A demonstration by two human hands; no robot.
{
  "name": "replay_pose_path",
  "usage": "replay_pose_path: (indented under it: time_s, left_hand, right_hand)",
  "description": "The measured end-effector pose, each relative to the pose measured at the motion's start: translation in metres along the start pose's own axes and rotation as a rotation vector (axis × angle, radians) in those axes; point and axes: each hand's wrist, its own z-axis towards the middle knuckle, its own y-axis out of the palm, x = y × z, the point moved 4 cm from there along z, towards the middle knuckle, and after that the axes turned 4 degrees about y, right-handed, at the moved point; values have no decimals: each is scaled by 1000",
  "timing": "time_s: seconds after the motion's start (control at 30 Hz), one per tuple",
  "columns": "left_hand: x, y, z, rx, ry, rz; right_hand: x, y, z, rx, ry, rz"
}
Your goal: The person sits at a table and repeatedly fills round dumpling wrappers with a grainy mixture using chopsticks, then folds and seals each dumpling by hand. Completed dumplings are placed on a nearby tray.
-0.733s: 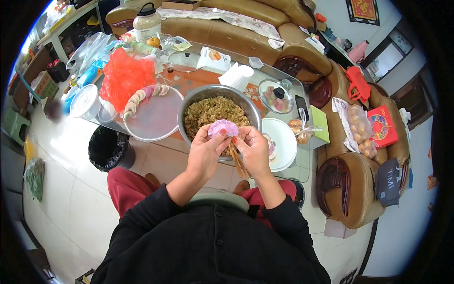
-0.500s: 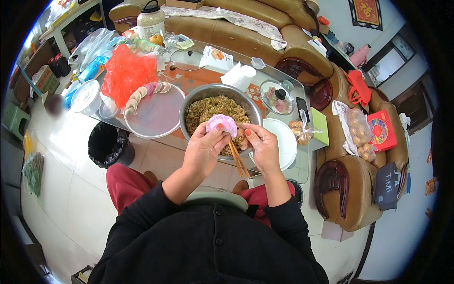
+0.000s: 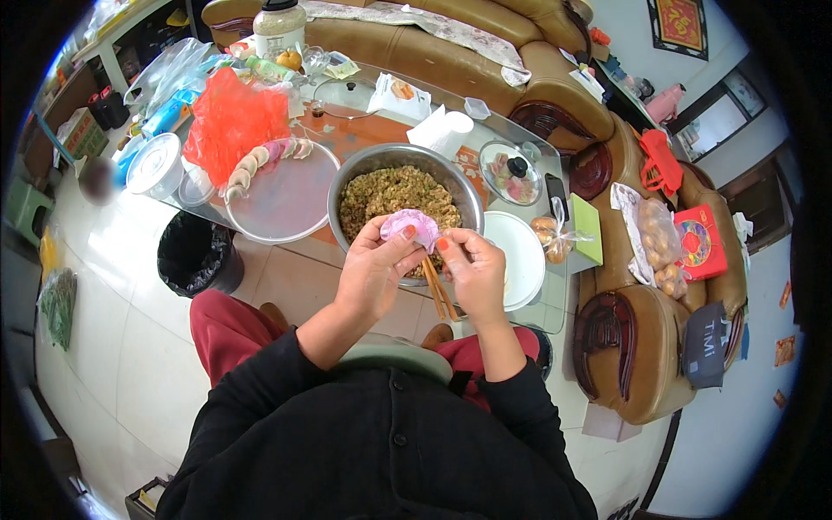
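Note:
A pink dumpling wrapper point(image 3: 411, 227) is held up over the near half of a steel bowl point(image 3: 347, 173). My left hand point(image 3: 374, 267) is closed on its left side, thumb on top. At its right edge, my right hand point(image 3: 473, 270) pinches with thumb and forefinger. The wrapper looks partly folded; whether filling lies inside is hidden. Below it, brown chopped filling point(image 3: 399, 192) fills the bowl. Wooden chopsticks point(image 3: 440, 290) slant over the bowl's near rim between my hands; their far ends are hidden.
Left of the bowl, a round tray point(image 3: 282, 204) carries several finished dumplings point(image 3: 246, 167) along its rim. A white round lid or plate point(image 3: 517, 260) lies to the right. A red plastic bag point(image 3: 234, 121) and a glass lid point(image 3: 511, 173) stand farther off. A black bin point(image 3: 199, 256) is on the floor.
The wrapper has gone from a fairly flat round to a more folded shape. My right fingers have moved slightly left and closed in on its edge.

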Motion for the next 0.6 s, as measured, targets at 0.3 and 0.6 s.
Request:
replay_pose_path:
  time_s: [0.3,0.6]
  left_hand:
    - [3,2,-1,-27,-65,23]
    - [1,-1,-3,-36,-34,102]
  right_hand:
    - [15,-7,16,-109,312,521]
    - [9,1,11,-71,82,173]
